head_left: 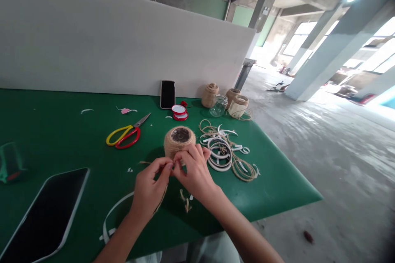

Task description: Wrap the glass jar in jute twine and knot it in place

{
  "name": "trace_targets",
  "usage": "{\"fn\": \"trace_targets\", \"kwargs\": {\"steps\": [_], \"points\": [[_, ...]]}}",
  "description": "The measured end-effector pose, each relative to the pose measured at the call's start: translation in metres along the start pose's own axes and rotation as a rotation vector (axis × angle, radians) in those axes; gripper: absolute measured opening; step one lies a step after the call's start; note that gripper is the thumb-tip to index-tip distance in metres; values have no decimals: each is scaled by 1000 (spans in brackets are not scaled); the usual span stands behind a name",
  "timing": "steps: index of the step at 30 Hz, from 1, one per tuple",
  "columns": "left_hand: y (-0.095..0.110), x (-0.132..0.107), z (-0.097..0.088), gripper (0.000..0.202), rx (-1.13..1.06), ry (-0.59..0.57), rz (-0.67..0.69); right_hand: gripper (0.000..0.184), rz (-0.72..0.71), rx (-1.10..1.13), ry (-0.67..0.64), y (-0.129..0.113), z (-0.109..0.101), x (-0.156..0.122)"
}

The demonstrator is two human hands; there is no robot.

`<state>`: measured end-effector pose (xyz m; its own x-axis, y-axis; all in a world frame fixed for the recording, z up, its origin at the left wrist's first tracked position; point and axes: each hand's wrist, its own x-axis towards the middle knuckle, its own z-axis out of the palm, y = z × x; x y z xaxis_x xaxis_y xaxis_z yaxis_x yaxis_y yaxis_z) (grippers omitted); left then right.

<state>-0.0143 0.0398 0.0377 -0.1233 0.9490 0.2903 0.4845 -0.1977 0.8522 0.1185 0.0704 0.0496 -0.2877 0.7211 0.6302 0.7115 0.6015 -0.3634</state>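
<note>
My left hand (152, 189) and my right hand (195, 169) meet fingertip to fingertip, each closed in a pinch. A strand of jute twine (161, 202) runs from beneath the left hand. What sits between the right fingertips is too small to make out. Just behind the fingers stands a glass jar wrapped in jute twine (176, 141), upright, its mouth uncovered. The right hand partly covers its front. Frayed twine scraps (186, 202) lie below the hands, and a white strip (115, 206) curves by the left wrist.
Scissors (128, 134) lie at left, behind a large tablet-like device (49, 213). Tape rolls (219, 156) and coiled twine (243, 170) are at right. Behind stand a phone (167, 94), red-rimmed rolls (179, 110), a clear jar (219, 106) and wrapped jars (210, 95) near the table's right edge.
</note>
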Motion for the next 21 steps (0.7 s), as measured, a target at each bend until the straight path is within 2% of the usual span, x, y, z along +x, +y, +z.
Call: {"fn": "trace_targets", "kwargs": {"steps": [12, 21], "points": [[3, 1, 0, 15, 75, 38, 76, 7, 28, 13, -28, 1, -3, -1], [2, 3, 3, 11, 71, 39, 77, 9, 22, 32, -54, -1, -8, 1]]}}
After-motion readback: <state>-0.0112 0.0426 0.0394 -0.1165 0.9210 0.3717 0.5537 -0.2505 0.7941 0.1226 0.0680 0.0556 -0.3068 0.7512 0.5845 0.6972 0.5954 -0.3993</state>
